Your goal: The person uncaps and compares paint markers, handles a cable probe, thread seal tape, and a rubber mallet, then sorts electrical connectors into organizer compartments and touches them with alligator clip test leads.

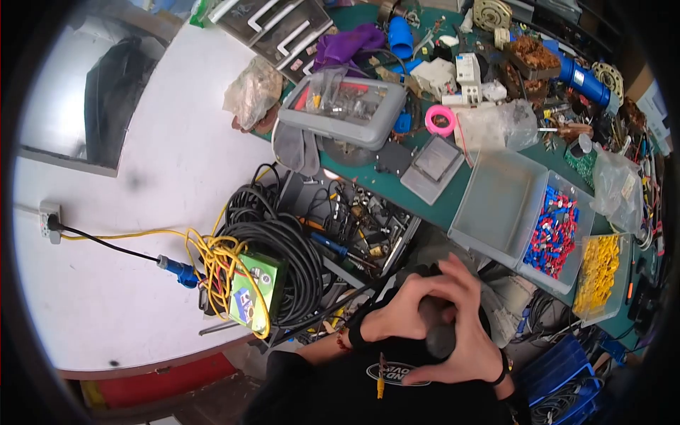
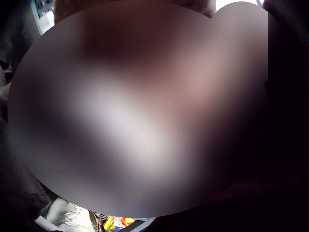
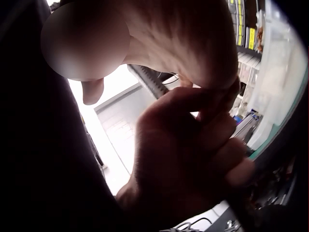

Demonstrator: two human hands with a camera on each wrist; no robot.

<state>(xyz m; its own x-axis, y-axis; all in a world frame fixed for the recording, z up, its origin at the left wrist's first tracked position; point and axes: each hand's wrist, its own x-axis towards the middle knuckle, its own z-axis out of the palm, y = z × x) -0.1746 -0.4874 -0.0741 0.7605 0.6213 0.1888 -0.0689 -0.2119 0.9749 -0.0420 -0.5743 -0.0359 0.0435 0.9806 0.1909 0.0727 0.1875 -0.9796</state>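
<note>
Close to the chest, my left hand (image 1: 393,312) curls round a dark rounded thing (image 1: 440,340), whose kind I cannot tell. From the other side my right hand (image 1: 471,347) grips it, thumb spread low and fingers reaching up to the left fingers. A small yellow-ended piece (image 1: 381,386) shows against the black shirt (image 1: 326,382), left of the right thumb. In the right wrist view a narrow ridged strip (image 3: 149,79) shows between the two hands, one end hidden behind curled fingers. A blurred patch covers most of the left wrist view.
A clear box of red and blue crimp terminals (image 1: 552,230) and a tub of yellow ones (image 1: 598,273) sit on the green bench. An open drawer (image 1: 354,227) of tools lies ahead. Left are coiled black cable (image 1: 283,248) and a green box (image 1: 258,287); right is a blue crate (image 1: 567,368).
</note>
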